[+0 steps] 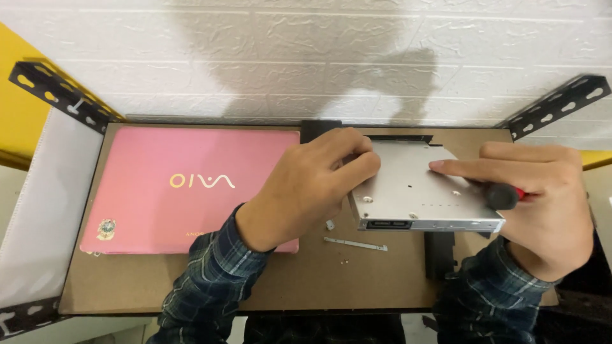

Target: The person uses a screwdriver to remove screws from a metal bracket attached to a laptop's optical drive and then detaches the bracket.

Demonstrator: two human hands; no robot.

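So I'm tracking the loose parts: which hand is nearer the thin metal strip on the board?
Left. The left hand is just up-left of the thin metal strip, while the right hand is farther right, on the silver drive.

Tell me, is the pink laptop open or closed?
Closed. The pink laptop lies flat on the board, lid down, no screen or keys showing.

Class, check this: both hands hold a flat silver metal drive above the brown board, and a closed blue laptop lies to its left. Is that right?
Not quite. The head view shows the closed laptop is pink, not blue. The rest stands: the left hand and right hand hold the flat silver metal drive above the brown board.
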